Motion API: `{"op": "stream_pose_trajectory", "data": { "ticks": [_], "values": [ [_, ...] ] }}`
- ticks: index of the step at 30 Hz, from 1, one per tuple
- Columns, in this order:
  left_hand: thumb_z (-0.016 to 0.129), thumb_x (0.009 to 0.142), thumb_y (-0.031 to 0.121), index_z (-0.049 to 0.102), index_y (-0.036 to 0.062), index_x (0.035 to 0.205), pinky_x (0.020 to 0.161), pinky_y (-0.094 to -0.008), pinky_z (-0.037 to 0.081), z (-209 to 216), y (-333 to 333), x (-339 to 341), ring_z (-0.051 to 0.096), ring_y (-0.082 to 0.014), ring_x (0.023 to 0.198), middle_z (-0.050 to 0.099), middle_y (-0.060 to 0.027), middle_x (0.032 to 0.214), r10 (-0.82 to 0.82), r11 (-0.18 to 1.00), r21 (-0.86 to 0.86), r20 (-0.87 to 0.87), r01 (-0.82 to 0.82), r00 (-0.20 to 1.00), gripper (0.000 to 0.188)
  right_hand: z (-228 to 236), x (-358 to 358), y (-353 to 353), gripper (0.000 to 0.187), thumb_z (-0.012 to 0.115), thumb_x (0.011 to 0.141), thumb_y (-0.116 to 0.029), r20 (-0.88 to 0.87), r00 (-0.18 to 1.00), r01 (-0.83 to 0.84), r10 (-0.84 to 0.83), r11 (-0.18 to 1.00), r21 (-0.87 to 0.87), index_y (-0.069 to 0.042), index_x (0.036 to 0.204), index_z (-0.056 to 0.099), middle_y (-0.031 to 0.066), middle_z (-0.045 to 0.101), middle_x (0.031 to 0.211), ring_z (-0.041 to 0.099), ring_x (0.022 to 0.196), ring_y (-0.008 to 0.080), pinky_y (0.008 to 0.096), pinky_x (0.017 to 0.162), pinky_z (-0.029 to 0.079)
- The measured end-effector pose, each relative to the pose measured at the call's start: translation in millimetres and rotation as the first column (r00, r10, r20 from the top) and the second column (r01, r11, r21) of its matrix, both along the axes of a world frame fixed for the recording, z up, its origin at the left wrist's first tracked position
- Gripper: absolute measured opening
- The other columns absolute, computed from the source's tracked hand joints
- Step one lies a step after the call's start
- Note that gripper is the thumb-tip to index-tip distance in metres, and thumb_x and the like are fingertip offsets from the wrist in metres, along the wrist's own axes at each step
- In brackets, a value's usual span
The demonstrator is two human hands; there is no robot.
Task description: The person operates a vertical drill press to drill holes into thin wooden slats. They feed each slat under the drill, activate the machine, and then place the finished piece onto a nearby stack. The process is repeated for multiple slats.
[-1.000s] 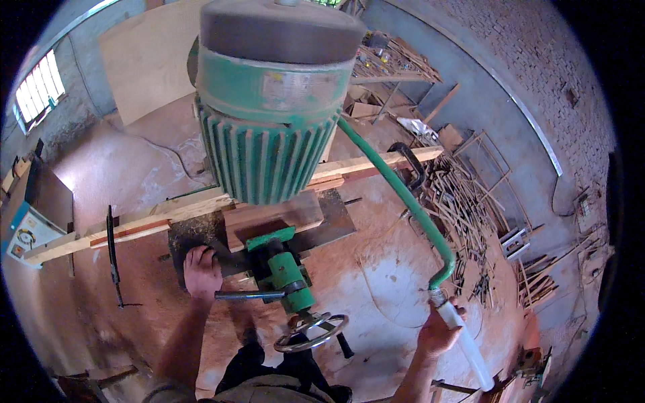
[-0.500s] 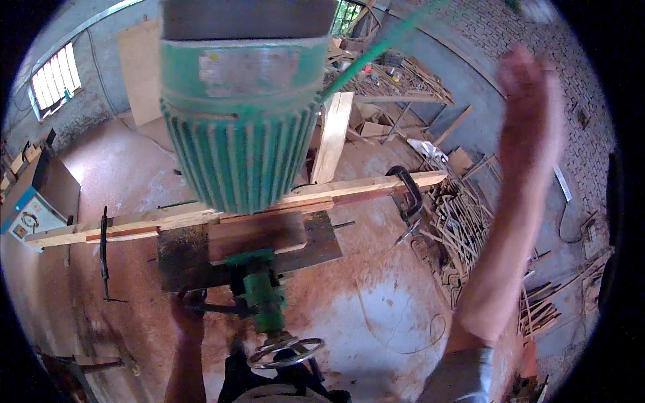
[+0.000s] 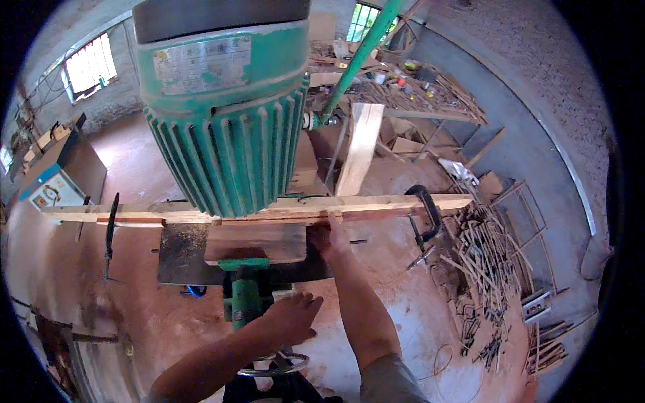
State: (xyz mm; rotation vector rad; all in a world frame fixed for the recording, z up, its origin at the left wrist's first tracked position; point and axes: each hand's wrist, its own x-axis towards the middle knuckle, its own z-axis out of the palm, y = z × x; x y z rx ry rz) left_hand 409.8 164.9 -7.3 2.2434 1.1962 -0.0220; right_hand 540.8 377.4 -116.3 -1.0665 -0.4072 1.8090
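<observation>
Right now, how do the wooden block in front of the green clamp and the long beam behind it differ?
Length: the wooden block is short and sits within the dark plate, while the long beam runs well past it on both sides.
Colour: the block is brownish, the beam mostly pale yellow.
Hold: the green clamp meets the block's near side; a black C-clamp sits on the beam's right part.
Both are wood, lying roughly left to right.

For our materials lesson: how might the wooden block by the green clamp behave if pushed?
The wooden block is probably stiff, its edges straight. Boxy and flat on the dark plate, it seems unlikely to roll. The green clamp at its near side may hinder sliding toward the person.
</observation>
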Motion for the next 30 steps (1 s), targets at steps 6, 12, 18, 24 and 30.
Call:
{"op": "stream_pose_trajectory", "data": {
  "ticks": [6, 12, 18, 24, 30],
  "values": [
    [0.064, 0.084, 0.018, 0.039, -0.0008, 0.134, 0.1, -0.0424, 0.042, 67.1, -40.7, -63.4, 0.052, -0.0353, 0.12, 0.051, -0.0223, 0.131, 0.395, 0.904, -0.298, 0.299, -0.308, 0.869, 0.059, -10.0, -4.9, 19.4, 0.035, 0.061, 0.088, -0.043, 0.036, 0.989, 0.143, -0.145, 0.989, 0.048, -0.009, 0.094, 0.053, 0.0078, 0.058, 0.084, 0.059, 0.08, 0.026, 0.0451, 0.075, 0.053],
    [0.064, 0.081, 0.0, 0.044, -0.0011, 0.131, 0.096, -0.0404, 0.045, 34.3, -122.8, -115.0, 0.056, -0.0305, 0.117, 0.059, -0.0189, 0.121, 0.7, 0.672, -0.234, 0.509, -0.702, 0.501, 0.053, 69.8, 35.7, 11.7, 0.038, 0.059, 0.089, -0.047, 0.011, 0.937, 0.347, -0.35, 0.932, 0.102, -0.011, 0.1, 0.053, 0.006, 0.057, 0.087, 0.058, 0.081, 0.0233, 0.0427, 0.069, 0.053],
    [0.055, 0.09, 0.003, 0.035, 0.0026, 0.139, 0.086, -0.0296, 0.047, -11.0, -176.0, -126.4, 0.057, -0.0208, 0.106, 0.059, -0.0131, 0.114, 0.678, 0.586, -0.453, 0.729, -0.671, 0.1, 0.053, 137.0, 109.7, -6.0, 0.035, 0.054, 0.092, -0.045, 0.068, 0.863, 0.463, -0.501, 0.836, 0.293, -0.012, 0.104, 0.053, 0.0043, 0.056, 0.094, 0.057, 0.084, 0.0212, 0.0405, 0.066, 0.056],
    [0.067, 0.08, 0.008, 0.038, -0.0009, 0.135, 0.091, -0.0388, 0.047, 24.6, -213.6, -134.0, 0.057, -0.0301, 0.105, 0.057, -0.0186, 0.117, 0.732, 0.421, -0.111, 0.628, -0.9, 0.265, 0.063, 197.8, 80.4, -104.9, 0.043, 0.066, 0.086, -0.033, -0.346, 0.891, 0.026, 0.293, 0.73, 0.683, -0.016, 0.123, 0.055, 0.0049, 0.058, 0.121, 0.052, 0.115, 0.0238, 0.0474, 0.096, 0.045],
    [0.073, 0.071, 0.023, 0.04, -0.0027, 0.132, 0.103, -0.0452, 0.038, 57.9, -311.1, -187.4, 0.043, -0.0406, 0.122, 0.042, -0.0248, 0.134, 0.749, 0.191, 0.453, 0.506, -0.871, 0.428, 0.074, 232.0, -102.1, -264.8, 0.039, 0.068, 0.084, -0.031, 0.012, 0.75, -0.421, 0.662, 0.462, 0.781, -0.015, 0.119, 0.059, 0.0091, 0.058, 0.116, 0.052, 0.113, 0.0316, 0.0517, 0.102, 0.038]
  ]
}}
